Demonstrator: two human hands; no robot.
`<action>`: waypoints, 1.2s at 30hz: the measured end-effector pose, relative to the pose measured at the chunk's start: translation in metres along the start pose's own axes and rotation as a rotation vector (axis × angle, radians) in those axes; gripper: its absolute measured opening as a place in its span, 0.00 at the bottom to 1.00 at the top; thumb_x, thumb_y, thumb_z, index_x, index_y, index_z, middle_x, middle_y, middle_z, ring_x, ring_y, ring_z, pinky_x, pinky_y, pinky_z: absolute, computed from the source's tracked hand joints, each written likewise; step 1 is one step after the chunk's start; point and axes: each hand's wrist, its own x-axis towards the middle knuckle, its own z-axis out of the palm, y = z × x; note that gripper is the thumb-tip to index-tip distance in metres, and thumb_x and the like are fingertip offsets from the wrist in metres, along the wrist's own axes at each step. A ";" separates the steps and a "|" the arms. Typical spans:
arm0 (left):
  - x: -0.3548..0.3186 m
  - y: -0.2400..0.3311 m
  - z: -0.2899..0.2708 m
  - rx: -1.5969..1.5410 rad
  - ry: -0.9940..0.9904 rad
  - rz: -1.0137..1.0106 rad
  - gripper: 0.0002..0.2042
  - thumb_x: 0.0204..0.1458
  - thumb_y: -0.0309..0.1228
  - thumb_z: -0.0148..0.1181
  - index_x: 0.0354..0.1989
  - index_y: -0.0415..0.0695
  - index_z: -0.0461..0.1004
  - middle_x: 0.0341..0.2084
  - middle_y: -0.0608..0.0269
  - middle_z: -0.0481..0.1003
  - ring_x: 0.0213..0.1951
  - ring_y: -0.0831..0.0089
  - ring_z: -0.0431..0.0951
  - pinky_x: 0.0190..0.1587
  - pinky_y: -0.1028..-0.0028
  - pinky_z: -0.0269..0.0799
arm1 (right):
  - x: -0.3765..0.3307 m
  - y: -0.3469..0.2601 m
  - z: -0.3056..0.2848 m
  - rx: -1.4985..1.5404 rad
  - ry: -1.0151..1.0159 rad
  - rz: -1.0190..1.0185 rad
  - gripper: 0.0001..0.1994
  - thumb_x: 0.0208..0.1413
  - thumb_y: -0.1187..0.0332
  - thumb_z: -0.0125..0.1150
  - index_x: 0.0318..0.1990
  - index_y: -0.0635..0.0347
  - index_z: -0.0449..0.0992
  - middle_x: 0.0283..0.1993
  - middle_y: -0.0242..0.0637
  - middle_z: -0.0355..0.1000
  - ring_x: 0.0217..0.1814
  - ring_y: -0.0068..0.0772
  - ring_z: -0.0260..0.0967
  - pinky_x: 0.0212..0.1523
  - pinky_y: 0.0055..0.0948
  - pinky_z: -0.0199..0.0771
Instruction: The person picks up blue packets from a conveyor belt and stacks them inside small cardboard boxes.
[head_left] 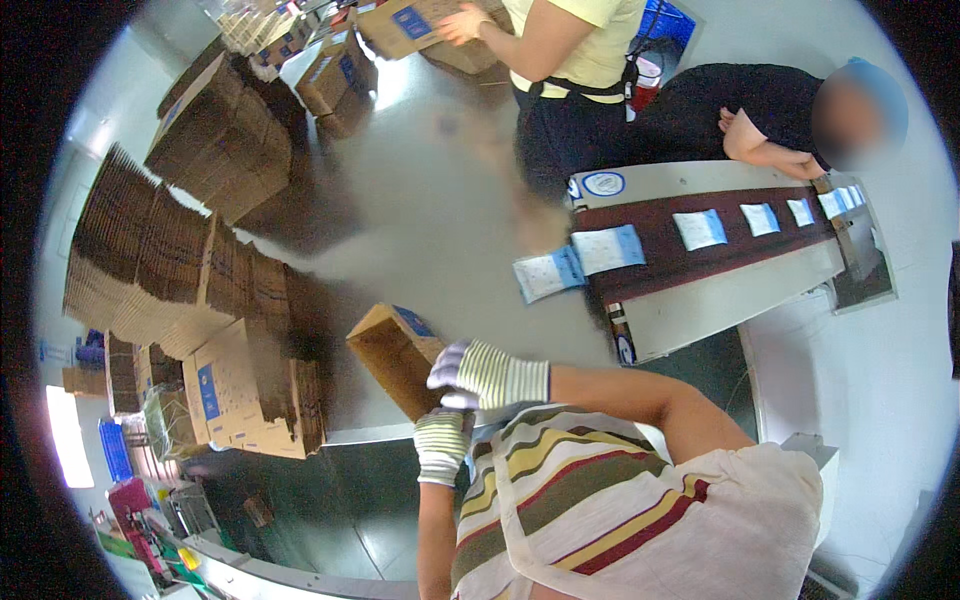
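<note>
Carton [392, 358] at both part-curled hands [490, 376], grip unclear, w/ ctn stack [140, 245] L, pouches [699, 230] on conveyor [655, 261] R

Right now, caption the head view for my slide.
Gloved left hand and right hand at an open cardboard box, near a conveyor carrying packets.

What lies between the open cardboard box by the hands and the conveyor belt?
Between the box and belt, the head view shows grey tabletop, then a white-and-blue packet jutting past the belt's end.
</note>
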 end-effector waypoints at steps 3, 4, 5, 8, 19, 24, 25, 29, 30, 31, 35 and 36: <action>0.003 0.005 -0.007 -0.068 0.068 0.049 0.11 0.45 0.41 0.57 0.29 0.46 0.74 0.26 0.58 0.75 0.31 0.58 0.75 0.34 0.59 0.69 | -0.034 0.044 -0.047 -0.198 -0.089 0.255 0.20 0.54 0.55 0.52 0.47 0.60 0.70 0.42 0.49 0.70 0.48 0.49 0.66 0.50 0.45 0.65; 0.001 0.005 -0.008 -0.061 0.065 0.044 0.11 0.45 0.41 0.57 0.30 0.46 0.74 0.26 0.58 0.75 0.31 0.58 0.75 0.34 0.59 0.69 | -0.049 0.063 -0.064 -0.261 -0.103 0.372 0.21 0.52 0.54 0.53 0.45 0.61 0.71 0.43 0.51 0.70 0.46 0.50 0.67 0.48 0.46 0.67; -0.001 0.006 -0.010 -0.054 0.061 0.034 0.12 0.45 0.41 0.57 0.30 0.46 0.74 0.26 0.58 0.75 0.31 0.58 0.75 0.34 0.59 0.69 | -0.063 0.083 -0.084 -0.511 -0.037 0.317 0.19 0.51 0.55 0.54 0.42 0.61 0.73 0.43 0.52 0.70 0.45 0.51 0.68 0.47 0.46 0.68; 0.001 0.010 -0.009 -0.041 0.078 0.046 0.12 0.46 0.42 0.57 0.30 0.47 0.73 0.26 0.59 0.75 0.31 0.58 0.75 0.34 0.59 0.69 | -0.102 0.127 -0.154 -0.629 -0.182 0.882 0.14 0.48 0.60 0.55 0.41 0.55 0.76 0.44 0.47 0.72 0.50 0.49 0.67 0.52 0.44 0.65; 0.003 0.010 -0.011 -0.071 0.066 0.053 0.10 0.46 0.39 0.56 0.28 0.46 0.73 0.25 0.60 0.74 0.31 0.61 0.75 0.35 0.63 0.69 | -0.123 0.177 -0.223 -0.715 -0.389 0.934 0.18 0.45 0.68 0.61 0.47 0.54 0.73 0.47 0.45 0.72 0.51 0.48 0.67 0.53 0.41 0.66; 0.005 0.010 -0.013 -0.056 0.028 0.065 0.10 0.46 0.39 0.56 0.28 0.46 0.72 0.26 0.60 0.73 0.32 0.62 0.74 0.35 0.63 0.68 | -0.081 0.214 -0.171 -0.591 -0.594 0.718 0.27 0.37 0.74 0.66 0.51 0.55 0.70 0.52 0.44 0.69 0.54 0.48 0.66 0.55 0.39 0.66; 0.005 0.010 -0.014 -0.051 0.020 0.060 0.10 0.46 0.39 0.56 0.28 0.46 0.72 0.26 0.60 0.73 0.32 0.62 0.74 0.35 0.63 0.68 | -0.071 0.214 -0.162 -0.564 -0.664 0.736 0.29 0.37 0.74 0.66 0.52 0.55 0.68 0.54 0.44 0.68 0.55 0.48 0.65 0.56 0.39 0.65; 0.010 0.008 -0.011 -0.083 0.039 0.068 0.12 0.47 0.42 0.55 0.28 0.46 0.73 0.27 0.59 0.75 0.33 0.60 0.75 0.36 0.61 0.69 | -0.067 0.249 -0.122 -0.373 -0.993 1.050 0.34 0.35 0.63 0.68 0.57 0.53 0.65 0.52 0.46 0.69 0.54 0.46 0.67 0.54 0.38 0.67; 0.007 0.005 -0.007 -0.085 0.051 0.054 0.12 0.47 0.42 0.55 0.28 0.46 0.73 0.27 0.59 0.75 0.33 0.60 0.75 0.36 0.61 0.69 | -0.050 0.230 -0.112 -0.385 -1.000 1.102 0.37 0.33 0.57 0.68 0.56 0.56 0.65 0.53 0.47 0.69 0.54 0.43 0.68 0.53 0.37 0.67; 0.006 0.004 -0.005 -0.087 0.064 0.053 0.12 0.48 0.41 0.55 0.28 0.46 0.73 0.27 0.59 0.75 0.33 0.61 0.75 0.36 0.61 0.69 | -0.043 0.212 -0.103 -0.419 -1.125 0.989 0.35 0.32 0.57 0.67 0.54 0.60 0.68 0.49 0.48 0.71 0.51 0.46 0.68 0.50 0.40 0.68; 0.005 0.005 -0.008 -0.070 0.072 0.069 0.11 0.48 0.41 0.54 0.29 0.46 0.73 0.25 0.60 0.74 0.32 0.61 0.75 0.35 0.62 0.69 | -0.070 0.126 -0.035 -0.900 -0.452 0.371 0.22 0.37 0.55 0.63 0.38 0.61 0.77 0.39 0.50 0.74 0.43 0.48 0.72 0.45 0.43 0.71; 0.006 0.005 -0.006 -0.079 0.094 0.079 0.11 0.49 0.40 0.54 0.31 0.46 0.72 0.25 0.59 0.74 0.31 0.60 0.75 0.34 0.62 0.69 | -0.092 0.121 -0.007 -0.788 -0.579 0.424 0.23 0.38 0.55 0.62 0.40 0.62 0.77 0.40 0.50 0.74 0.44 0.47 0.72 0.45 0.43 0.71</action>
